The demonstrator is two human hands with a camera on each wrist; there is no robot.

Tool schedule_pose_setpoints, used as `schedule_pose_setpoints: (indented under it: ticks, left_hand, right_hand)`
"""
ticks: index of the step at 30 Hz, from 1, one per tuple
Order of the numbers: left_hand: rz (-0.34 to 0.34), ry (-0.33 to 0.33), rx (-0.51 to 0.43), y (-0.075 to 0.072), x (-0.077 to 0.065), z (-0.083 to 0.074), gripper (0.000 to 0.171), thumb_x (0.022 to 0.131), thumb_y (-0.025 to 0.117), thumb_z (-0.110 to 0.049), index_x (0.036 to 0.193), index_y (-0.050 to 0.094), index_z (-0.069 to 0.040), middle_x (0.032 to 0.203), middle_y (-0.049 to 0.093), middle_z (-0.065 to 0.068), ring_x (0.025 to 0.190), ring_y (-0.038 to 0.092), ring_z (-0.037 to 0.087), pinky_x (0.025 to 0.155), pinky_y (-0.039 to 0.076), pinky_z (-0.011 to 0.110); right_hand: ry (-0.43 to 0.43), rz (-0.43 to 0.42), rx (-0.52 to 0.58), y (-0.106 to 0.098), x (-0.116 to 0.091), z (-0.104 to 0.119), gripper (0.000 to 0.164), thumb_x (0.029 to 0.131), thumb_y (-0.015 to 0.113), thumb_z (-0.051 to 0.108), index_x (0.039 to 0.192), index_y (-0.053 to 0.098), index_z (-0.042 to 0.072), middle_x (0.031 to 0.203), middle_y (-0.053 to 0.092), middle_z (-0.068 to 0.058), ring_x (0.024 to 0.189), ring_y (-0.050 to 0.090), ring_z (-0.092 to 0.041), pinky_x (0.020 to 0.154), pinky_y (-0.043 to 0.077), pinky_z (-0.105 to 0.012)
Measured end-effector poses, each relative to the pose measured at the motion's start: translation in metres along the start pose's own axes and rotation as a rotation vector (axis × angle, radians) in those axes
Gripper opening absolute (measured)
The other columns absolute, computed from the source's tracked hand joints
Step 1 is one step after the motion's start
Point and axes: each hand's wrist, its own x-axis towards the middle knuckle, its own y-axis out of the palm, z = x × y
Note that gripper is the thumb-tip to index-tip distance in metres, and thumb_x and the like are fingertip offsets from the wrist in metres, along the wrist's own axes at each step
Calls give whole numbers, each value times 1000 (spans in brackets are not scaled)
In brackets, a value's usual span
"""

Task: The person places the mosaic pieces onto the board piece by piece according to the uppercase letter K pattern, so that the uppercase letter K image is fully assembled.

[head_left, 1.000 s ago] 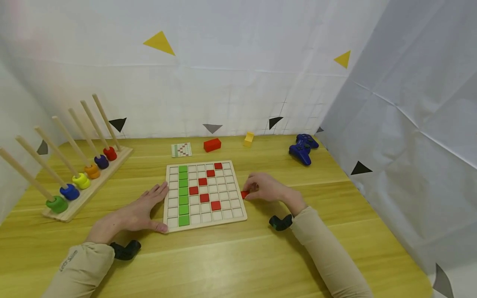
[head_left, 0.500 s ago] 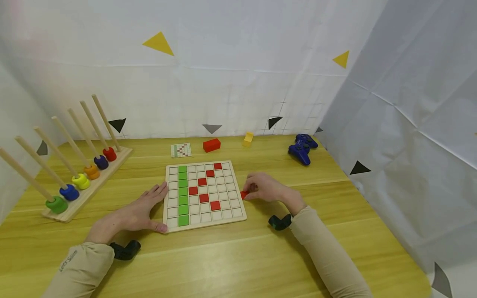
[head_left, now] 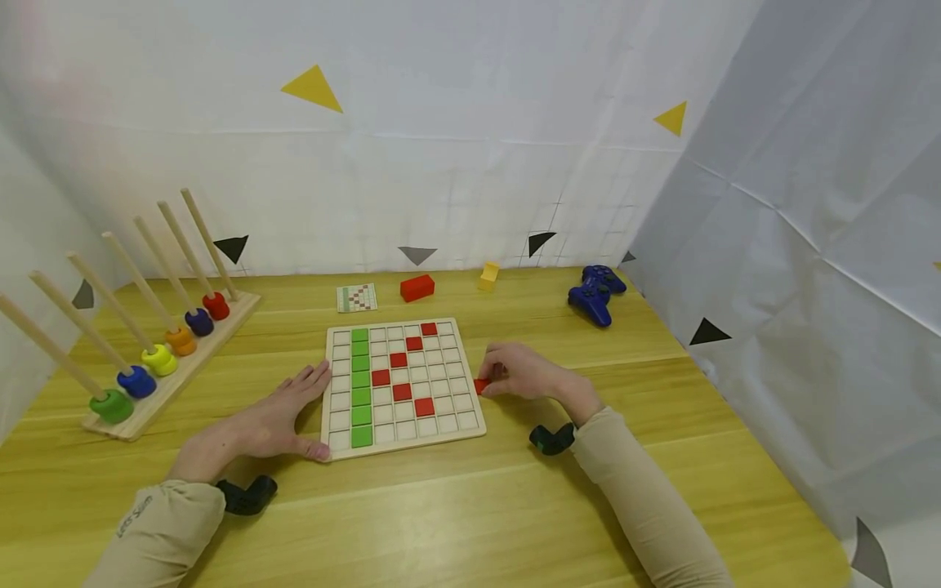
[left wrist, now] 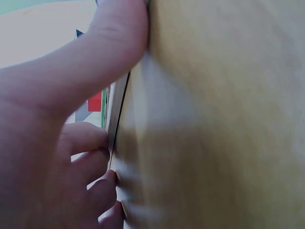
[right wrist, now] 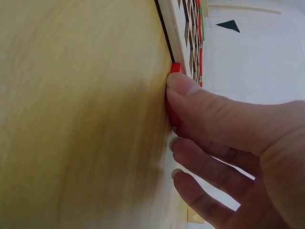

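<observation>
A square wooden grid board [head_left: 421, 373] lies flat on the table, with a column of green tiles [head_left: 361, 396] and several red tiles [head_left: 402, 392] in its cells. My left hand [head_left: 272, 420] rests along the board's left edge, fingers extended and thumb at the near left corner. By the right edge, my right hand [head_left: 525, 371] pinches a red tile [head_left: 481, 385] between thumb and index finger. In the right wrist view this red tile [right wrist: 176, 68] is low against the board's side, partly covered by the thumb. The left wrist view shows my left fingers [left wrist: 93, 164] against the board's side.
A wooden stand [head_left: 231, 314] with upright pegs and coloured rings is at the left. Behind the board are a small pattern card [head_left: 356, 298], a red block [head_left: 416, 288] and a yellow block [head_left: 488, 276]. A blue game controller [head_left: 596, 294] lies at the back right.
</observation>
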Motion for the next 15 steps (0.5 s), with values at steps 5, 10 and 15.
schedule_pose_setpoints:
  ticks: [5, 10, 15]
  left_hand:
    - [1, -3, 6, 0, 0, 0, 120, 76, 81, -53, 157, 15, 7, 165, 5, 28, 150, 3, 52, 117, 5, 68]
    - [3, -5, 10, 1, 1, -1, 120, 76, 81, -54, 157, 15, 6, 165, 4, 28, 150, 3, 52, 118, 5, 68]
    - [-4, -6, 12, 1, 2, 0, 121, 75, 81, -54, 157, 15, 7, 165, 4, 28, 150, 3, 51, 118, 5, 68]
  right_hand:
    - [-8, 7, 7, -1, -1, -1, 15, 88, 78, 20, 99, 73, 10, 95, 63, -1, 84, 59, -10, 76, 51, -25]
    - [-24, -8, 2, -6, -5, 2, 17, 90, 76, 20, 102, 72, 9, 98, 63, -2, 90, 60, -18, 82, 54, -37]
    - [-53, -7, 3, -13, -7, 11, 16, 93, 73, 23, 105, 70, 12, 104, 63, 0, 96, 60, -20, 86, 54, -43]
